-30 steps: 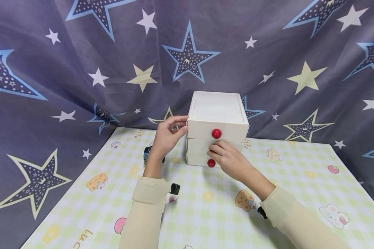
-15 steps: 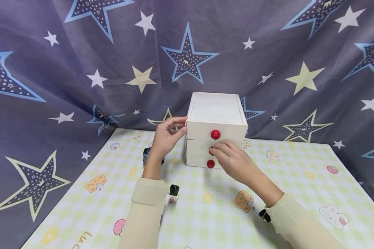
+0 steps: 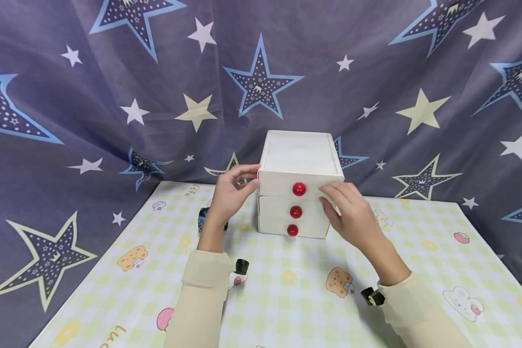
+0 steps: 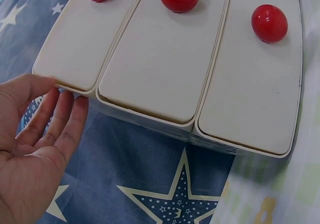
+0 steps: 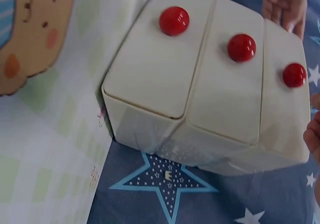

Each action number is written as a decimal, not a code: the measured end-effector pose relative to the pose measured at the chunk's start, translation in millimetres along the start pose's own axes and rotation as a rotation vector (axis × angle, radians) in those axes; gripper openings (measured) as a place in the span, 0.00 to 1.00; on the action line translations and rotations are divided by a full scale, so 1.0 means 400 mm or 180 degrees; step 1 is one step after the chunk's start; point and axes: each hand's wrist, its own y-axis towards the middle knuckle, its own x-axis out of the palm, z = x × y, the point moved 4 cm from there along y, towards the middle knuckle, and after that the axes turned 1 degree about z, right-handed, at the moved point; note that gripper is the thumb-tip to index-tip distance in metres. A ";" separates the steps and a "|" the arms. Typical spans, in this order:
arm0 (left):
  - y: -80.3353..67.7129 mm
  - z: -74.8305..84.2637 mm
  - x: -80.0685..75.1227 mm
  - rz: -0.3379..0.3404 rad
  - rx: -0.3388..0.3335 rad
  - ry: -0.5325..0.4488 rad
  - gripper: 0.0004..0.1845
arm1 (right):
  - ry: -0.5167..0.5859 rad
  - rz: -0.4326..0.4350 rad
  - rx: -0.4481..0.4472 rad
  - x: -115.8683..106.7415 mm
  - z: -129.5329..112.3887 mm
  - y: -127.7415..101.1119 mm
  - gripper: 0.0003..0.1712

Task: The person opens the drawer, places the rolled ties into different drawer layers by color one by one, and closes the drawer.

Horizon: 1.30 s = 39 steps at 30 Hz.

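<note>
White drawer box (image 3: pixel 297 193) is standing near the far edge of the desk (image 3: pixel 417 261), roughly mid-width — three drawers stacked, all pushed in, each with a red knob (image 3: pixel 298 189). Left hand (image 3: pixel 231 191) is touching the box's upper left front corner, fingers relaxed and lying along the side, gripping nothing. Right hand (image 3: pixel 352 212) is resting against the right front edge — fingers extended, not curled around anything. A small dark object (image 3: pixel 204 218) is sitting behind the left wrist.

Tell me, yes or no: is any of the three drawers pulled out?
No: in the left wrist view all three drawer fronts lie flush in a row, none standing forward of the others.
</note>
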 end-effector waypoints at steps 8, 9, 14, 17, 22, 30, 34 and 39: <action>0.001 -0.002 0.002 0.0000 -0.0085 -0.0041 0.19 | -0.0016 0.0404 0.0157 -0.034 0.042 0.010 0.22; 0.001 0.000 0.003 -0.0003 -0.0090 -0.0049 0.19 | -0.0001 0.0410 0.0218 -0.036 0.050 0.011 0.22; -0.005 0.036 0.008 -0.0023 -0.0101 -0.0064 0.19 | 0.0052 0.0348 0.0486 -0.042 0.085 0.010 0.22; -0.010 0.062 0.010 -0.0021 -0.0099 -0.0046 0.18 | 0.0152 0.0277 0.0622 -0.045 0.104 0.010 0.21; -0.009 0.062 0.009 -0.0023 -0.0104 -0.0029 0.18 | 0.0431 0.0152 0.1004 -0.042 0.141 0.008 0.20; 0.001 0.004 0.004 -0.0007 -0.0116 -0.0013 0.19 | 0.0778 0.0135 0.1451 -0.035 0.165 -0.006 0.20; -0.002 -0.002 0.001 0.0002 -0.0087 0.0006 0.18 | 0.0874 0.0168 0.1571 -0.032 0.162 -0.014 0.20; -0.002 -0.002 0.000 0.0021 -0.0064 0.0054 0.18 | 0.1031 0.0289 0.1609 -0.026 0.155 -0.015 0.21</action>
